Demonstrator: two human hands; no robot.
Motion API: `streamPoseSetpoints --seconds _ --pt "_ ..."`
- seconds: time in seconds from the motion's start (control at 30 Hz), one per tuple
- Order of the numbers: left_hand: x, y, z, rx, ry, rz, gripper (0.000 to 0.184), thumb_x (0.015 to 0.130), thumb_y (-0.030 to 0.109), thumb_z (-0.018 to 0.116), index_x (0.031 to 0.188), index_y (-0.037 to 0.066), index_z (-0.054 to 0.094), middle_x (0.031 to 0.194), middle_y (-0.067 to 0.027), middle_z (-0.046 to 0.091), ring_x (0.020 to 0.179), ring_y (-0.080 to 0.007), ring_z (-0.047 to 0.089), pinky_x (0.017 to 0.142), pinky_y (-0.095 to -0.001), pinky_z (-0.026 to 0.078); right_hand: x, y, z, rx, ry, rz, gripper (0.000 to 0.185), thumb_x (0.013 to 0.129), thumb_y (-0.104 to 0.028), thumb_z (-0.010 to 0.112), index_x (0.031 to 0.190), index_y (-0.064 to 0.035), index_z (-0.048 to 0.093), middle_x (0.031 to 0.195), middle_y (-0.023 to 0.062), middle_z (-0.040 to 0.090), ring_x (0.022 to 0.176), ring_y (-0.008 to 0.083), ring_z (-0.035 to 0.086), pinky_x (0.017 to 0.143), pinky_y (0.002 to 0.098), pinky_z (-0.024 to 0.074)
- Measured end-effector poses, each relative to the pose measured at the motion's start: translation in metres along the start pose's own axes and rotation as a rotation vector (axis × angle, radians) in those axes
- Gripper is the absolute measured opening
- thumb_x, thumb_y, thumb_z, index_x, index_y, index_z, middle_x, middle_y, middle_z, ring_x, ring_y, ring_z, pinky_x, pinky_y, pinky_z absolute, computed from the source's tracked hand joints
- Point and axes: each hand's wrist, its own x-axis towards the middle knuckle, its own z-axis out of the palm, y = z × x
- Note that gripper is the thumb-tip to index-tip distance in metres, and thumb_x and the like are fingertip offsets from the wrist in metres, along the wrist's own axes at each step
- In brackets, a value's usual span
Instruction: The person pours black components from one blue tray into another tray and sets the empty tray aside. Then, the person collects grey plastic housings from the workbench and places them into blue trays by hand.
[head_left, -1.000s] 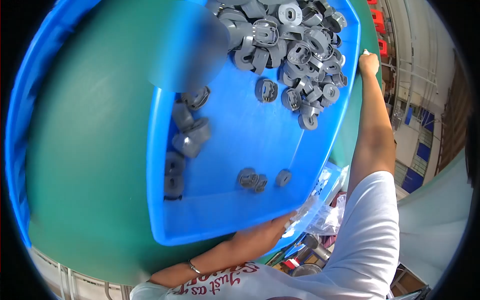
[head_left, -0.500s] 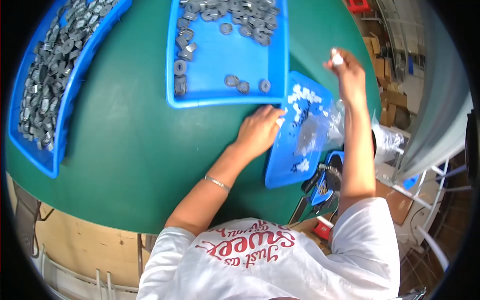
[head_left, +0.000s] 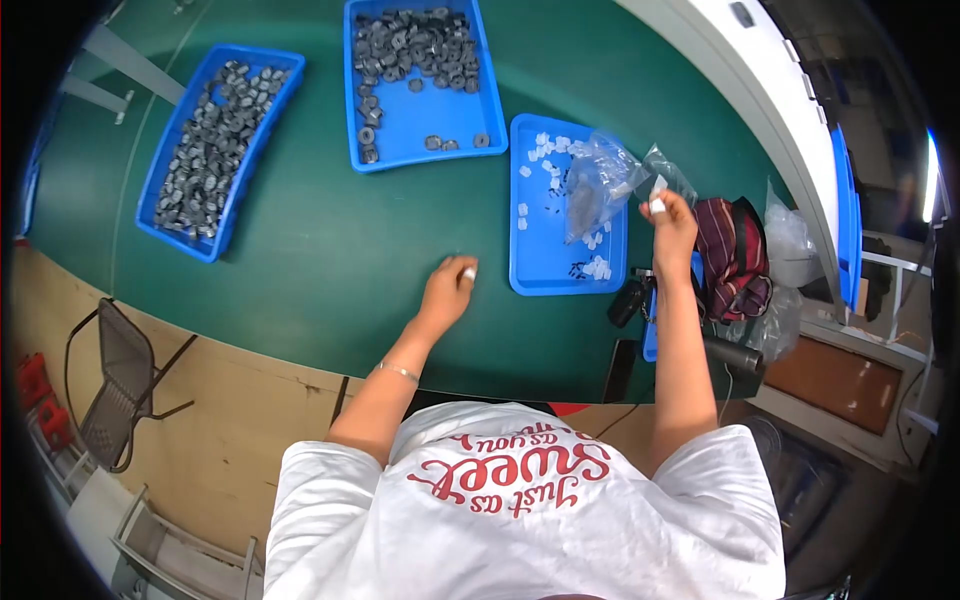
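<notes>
My left hand hovers over the green table, left of the shallow blue tray. Its fingers are curled together; something white shows at a fingertip, either a covering or a small piece. My right hand is at the tray's right side, near a clear plastic bag. White wrapping seems to cover one of its digits, and a small white piece sticks up from the pinched fingertips. Small white pieces and tiny black parts lie in the tray.
A blue bin of grey round parts stands at the back; another blue bin full of similar parts is at left. Right of my right hand lie a dark striped cloth bag and a black cylinder. A chair stands lower left.
The head view has shifted, showing more of the table. My left hand has left the tray's edge and drawn back left. My right hand has come down closer to the clear bag.
</notes>
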Motion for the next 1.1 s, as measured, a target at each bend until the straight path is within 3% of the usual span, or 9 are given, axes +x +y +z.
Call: streamPoseSetpoints --seconds 0.17,0.27,0.43,0.47,0.57,0.73,0.83,0.97,1.1 --pt "-0.083 -0.01 -0.033 0.133 -0.084 -0.101 0.018 0.089 0.006 0.054 0.104 0.002 0.064 0.098 -0.0174 0.064 0.082 -0.0327 0.062 0.074 -0.0371 0.049 0.076 -0.021 0.016 -0.3 -0.011 -0.369 0.015 0.087 0.0 0.061 0.101 0.0 0.066 0.092 0.0075 0.066 0.08 0.0125 0.063 0.072 0.0232 0.048" --pt "-0.116 -0.02 -0.054 0.246 -0.003 -0.195 0.019 0.089 0.006 0.055 0.105 0.001 0.064 0.096 -0.013 0.066 0.08 -0.0215 0.063 0.073 -0.0316 0.05 0.095 -0.027 0.025 -0.563 -0.13 -0.367 0.015 0.083 -0.001 0.062 0.098 -0.0031 0.067 0.088 0.0115 0.067 0.078 0.0177 0.065 0.07 0.0265 0.0486" --pt "-0.149 -0.026 -0.088 0.276 0.123 -0.291 0.02 0.086 0.009 0.055 0.101 0.003 0.066 0.1 -0.019 0.066 0.091 -0.0355 0.064 0.081 -0.0409 0.05 0.135 0.043 0.02 -0.782 -0.398 -0.553 0.025 0.093 -0.022 0.052 0.097 -0.0004 0.065 0.087 0.0205 0.067 0.081 0.0351 0.065 0.07 0.041 0.0485" --pt "-0.152 -0.029 -0.091 0.263 0.153 -0.308 0.02 0.086 0.01 0.055 0.101 0.003 0.066 0.1 -0.0191 0.066 0.093 -0.0359 0.064 0.082 -0.0412 0.05 0.126 0.021 0.025 -0.824 -0.599 -0.226 0.024 0.095 -0.021 0.051 0.096 -0.0016 0.065 0.078 0.0141 0.067 0.074 0.025 0.066 0.068 0.0367 0.0502" --pt "-0.161 -0.022 -0.1 0.294 0.192 -0.356 0.02 0.086 0.012 0.055 0.101 0.004 0.066 0.101 -0.0187 0.066 0.095 -0.0352 0.063 0.085 -0.0415 0.049 0.129 0.054 0.022 -0.567 -0.86 -0.075 0.021 0.095 -0.015 0.051 0.083 -0.0046 0.064 0.062 0.0023 0.06 0.049 0.0115 0.057 0.043 0.0271 0.0446" --pt "-0.165 -0.016 -0.099 0.219 0.19 -0.457 0.021 0.087 0.012 0.055 0.102 0.004 0.066 0.102 -0.0177 0.067 0.097 -0.0343 0.063 0.086 -0.0413 0.049 0.086 0.019 0.024 -0.712 -0.834 0.31 0.018 0.091 -0.006 0.047 0.089 -0.0004 0.063 0.071 0.0108 0.061 0.049 0.0201 0.06 0.041 0.0343 0.0517" --pt "-0.161 -0.015 -0.095 0.236 0.145 -0.419 0.022 0.088 0.011 0.053 0.104 0.003 0.065 0.103 -0.0171 0.067 0.098 -0.0331 0.063 0.086 -0.0412 0.049 0.084 0.023 0.016 -0.723 -0.847 0.214 0.018 0.088 -0.002 0.046 0.094 0.0035 0.062 0.073 0.0134 0.062 0.046 0.0255 0.06 0.036 0.0367 0.0514" --pt "-0.15 0.003 -0.091 0.227 0.145 -0.4 0.022 0.089 0.011 0.053 0.106 0.002 0.064 0.1 -0.0148 0.069 0.093 -0.0274 0.066 0.084 -0.0379 0.051 0.088 0.022 0.005 -0.9 -0.789 0.011 0.022 0.087 -0.002 0.047 0.104 0.0014 0.06 0.079 0.0178 0.064 0.046 0.0289 0.062 0.035 0.0375 0.0502" --pt "-0.136 0.019 -0.088 0.172 0.119 -0.332 0.022 0.089 0.013 0.054 0.106 0.002 0.064 0.098 -0.0149 0.069 0.091 -0.0277 0.066 0.083 -0.0375 0.051 0.077 0.031 -0.013 -1.065 -0.711 -0.127 0.042 0.082 -0.005 0.057 0.124 -0.0053 0.051 0.098 0.0248 0.065 0.08 0.0388 0.067 0.066 0.0448 0.054"
